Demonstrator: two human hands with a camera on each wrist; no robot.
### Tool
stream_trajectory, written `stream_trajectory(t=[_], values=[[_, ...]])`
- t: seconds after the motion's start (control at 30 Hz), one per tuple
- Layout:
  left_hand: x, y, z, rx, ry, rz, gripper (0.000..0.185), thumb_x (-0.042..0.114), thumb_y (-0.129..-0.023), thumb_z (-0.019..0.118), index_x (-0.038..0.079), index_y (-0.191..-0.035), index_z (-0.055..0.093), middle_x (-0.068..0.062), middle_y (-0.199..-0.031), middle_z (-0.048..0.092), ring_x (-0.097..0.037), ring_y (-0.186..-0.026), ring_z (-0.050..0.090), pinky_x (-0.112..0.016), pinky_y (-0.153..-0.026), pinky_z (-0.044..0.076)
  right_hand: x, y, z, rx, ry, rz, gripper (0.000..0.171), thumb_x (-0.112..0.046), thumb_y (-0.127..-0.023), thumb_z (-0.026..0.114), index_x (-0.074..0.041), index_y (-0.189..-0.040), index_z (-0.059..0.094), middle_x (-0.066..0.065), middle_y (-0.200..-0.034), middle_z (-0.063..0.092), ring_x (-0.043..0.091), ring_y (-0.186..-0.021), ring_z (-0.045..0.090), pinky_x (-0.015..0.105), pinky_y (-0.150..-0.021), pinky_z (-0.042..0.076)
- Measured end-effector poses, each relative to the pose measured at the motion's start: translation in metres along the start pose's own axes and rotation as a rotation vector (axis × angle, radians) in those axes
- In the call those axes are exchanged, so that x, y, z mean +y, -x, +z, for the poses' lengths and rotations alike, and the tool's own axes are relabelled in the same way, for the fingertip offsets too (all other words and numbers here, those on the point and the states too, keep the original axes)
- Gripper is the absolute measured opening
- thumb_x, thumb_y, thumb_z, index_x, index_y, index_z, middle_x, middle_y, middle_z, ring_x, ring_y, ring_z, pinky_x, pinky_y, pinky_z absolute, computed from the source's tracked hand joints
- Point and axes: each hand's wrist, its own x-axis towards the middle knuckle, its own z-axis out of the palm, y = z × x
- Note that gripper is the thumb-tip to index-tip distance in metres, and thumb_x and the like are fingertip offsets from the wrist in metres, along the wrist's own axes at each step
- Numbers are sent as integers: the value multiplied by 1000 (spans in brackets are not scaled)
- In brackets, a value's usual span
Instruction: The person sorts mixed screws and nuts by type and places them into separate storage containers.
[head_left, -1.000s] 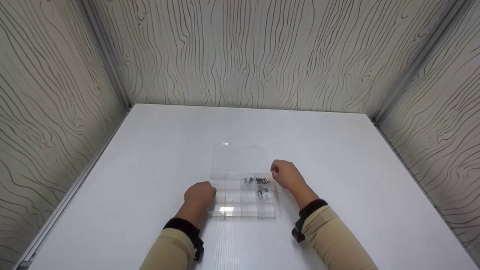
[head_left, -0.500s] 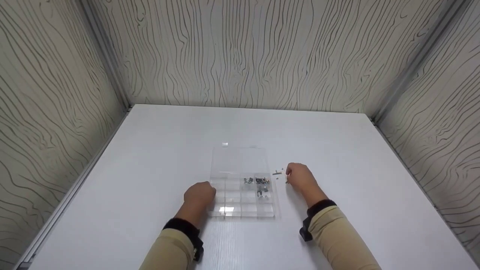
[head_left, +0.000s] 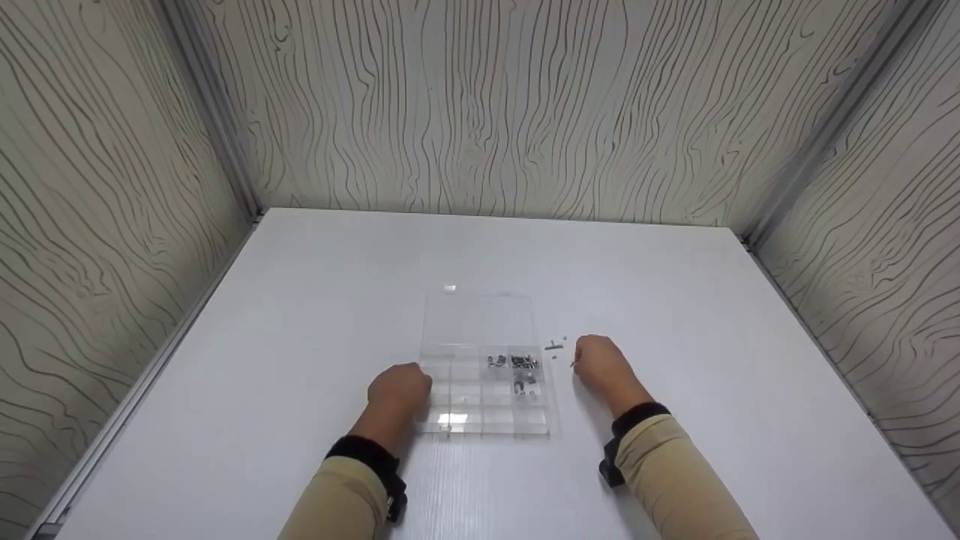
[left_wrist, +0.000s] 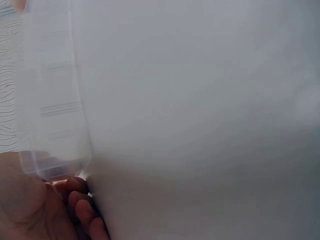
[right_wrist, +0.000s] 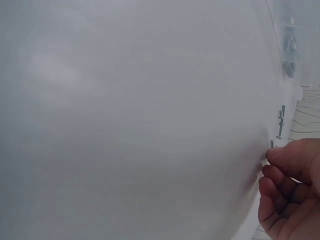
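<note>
My left hand (head_left: 399, 388) grips the left edge of the clear box (head_left: 484, 390), fingers curled on its wall. The box lies open on the table (head_left: 300, 337), screws (head_left: 517, 367) in its right cells. My right hand (head_left: 600, 361) rests just right of the box, fingertips (right_wrist: 274, 156) curled and pinching at a tiny screw; whether the grip has it, I cannot tell. Loose screws (head_left: 555, 346) lie beside it. These could roll off or slip my pinch, being so small.

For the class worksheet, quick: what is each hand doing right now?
Left hand: grips the clear box.
Right hand: fingers curled, pinching a small screw.
</note>
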Motion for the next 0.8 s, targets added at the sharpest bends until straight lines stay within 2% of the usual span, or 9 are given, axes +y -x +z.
stream_trajectory(t=[0.17,0.3,0.43,0.53,0.67,0.8], values=[[0,-1,1,23,103,-55,29,20,-89,42,3,-92,65,-11,-95,64,-25,-85,58,-38,-71,50,2,-1,0,-20,26,5,4,-4,-79,60,-1,-79,58,8,-75,57,25,-74,55,41,-75,48],[0,-2,2,23,87,-47,25,19,-88,44,4,-85,64,-10,-89,63,-23,-81,58,-37,-69,50,-1,-3,-3,-33,11,20,6,-4,-78,63,-2,-79,57,8,-74,57,24,-72,55,39,-71,48],[0,-2,3,19,55,-32,24,17,-88,45,4,-86,65,-9,-92,63,-23,-84,58,-37,-71,49,-13,-4,-8,-28,-30,18,8,-5,-77,65,-4,-79,57,7,-74,56,23,-71,53,35,-65,47],[0,0,1,-7,-56,32,11,8,-78,57,6,-83,67,-9,-92,63,-23,-80,57,-38,-66,51,-26,-3,-11,-11,-44,-25,9,-6,-76,65,-6,-77,57,6,-74,55,21,-70,52,32,-62,46],[0,3,-1,-6,-181,111,12,-1,-65,66,7,-75,65,-6,-86,62,-21,-71,54,-36,-57,50,-43,1,-13,9,-63,-90,8,-6,-77,64,-7,-76,56,4,-74,55,19,-70,51,31,-61,46],[0,3,-1,6,-173,120,11,0,-66,65,8,-72,63,-6,-86,62,-21,-71,54,-37,-57,49,-54,3,-11,27,-81,-143,6,-4,-76,63,-6,-77,58,4,-75,55,18,-70,51,31,-62,46]])
